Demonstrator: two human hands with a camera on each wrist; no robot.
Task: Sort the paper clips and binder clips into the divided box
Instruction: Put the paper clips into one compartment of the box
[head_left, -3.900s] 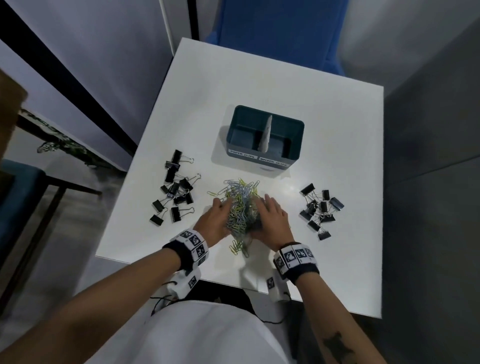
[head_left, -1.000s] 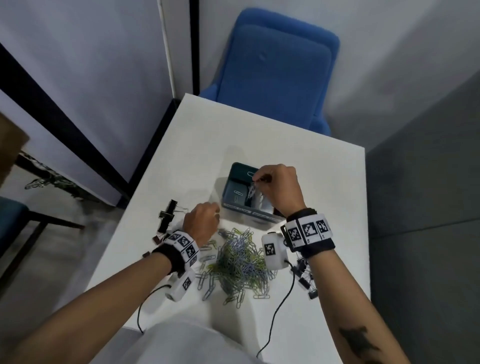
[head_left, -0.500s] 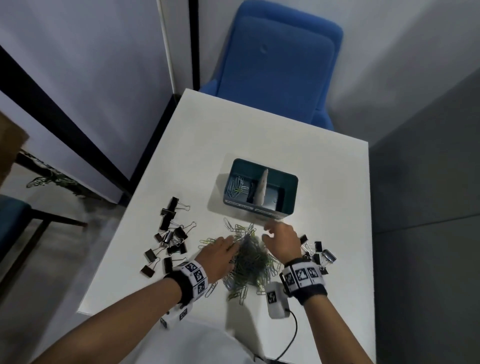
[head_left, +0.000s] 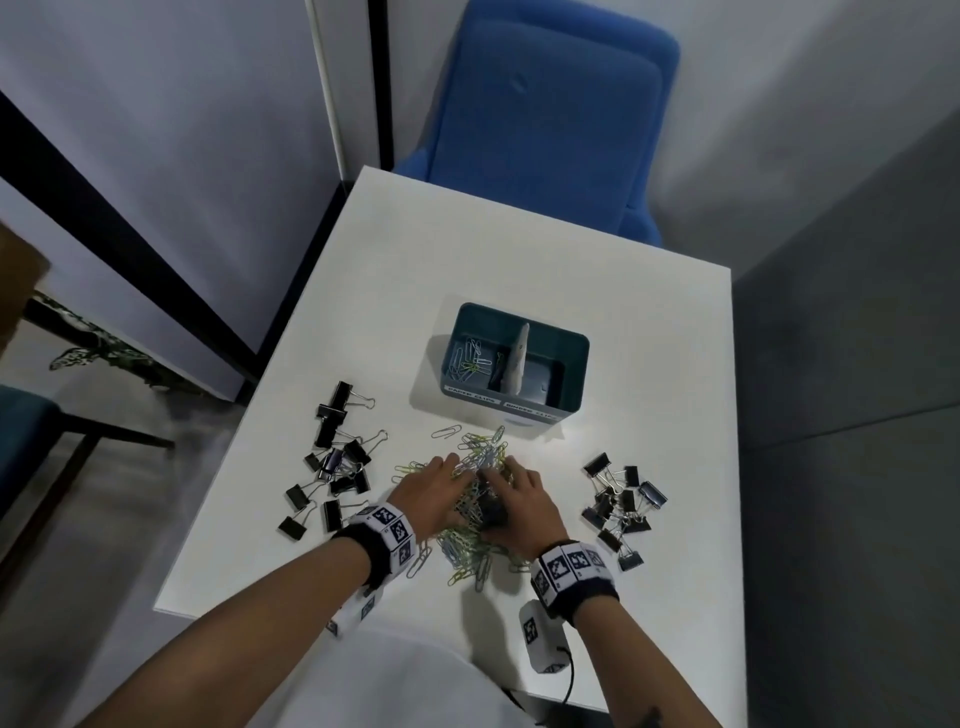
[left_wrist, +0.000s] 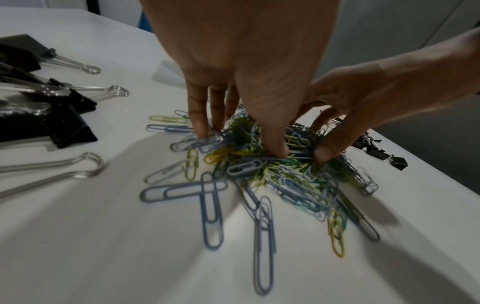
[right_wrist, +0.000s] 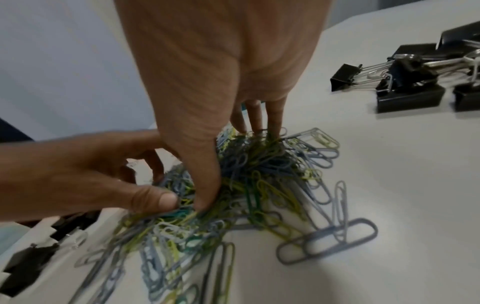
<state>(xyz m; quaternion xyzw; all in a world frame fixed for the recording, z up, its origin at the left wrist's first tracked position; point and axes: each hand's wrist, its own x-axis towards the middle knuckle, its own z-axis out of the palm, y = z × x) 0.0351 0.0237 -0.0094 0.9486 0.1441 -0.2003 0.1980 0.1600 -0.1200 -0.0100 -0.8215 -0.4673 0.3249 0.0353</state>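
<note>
head view, two hands, left hand (head_left: 434, 491) and right hand (head_left: 522, 501), fingers gathering one paper clip heap (head_left: 475, 540), two binder clip clusters

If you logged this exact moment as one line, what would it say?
stage: gathering paper clips | left hand and right hand: fingers in paper clip pile | divided box: some paper clips in left compartment | binder clips: on table

left hand (left_wrist: 241, 61) and right hand (left_wrist: 384, 98) fingertips press into paper clip pile (left_wrist: 272, 164); binder clips (left_wrist: 46, 115) at 9 o'clock.
</note>
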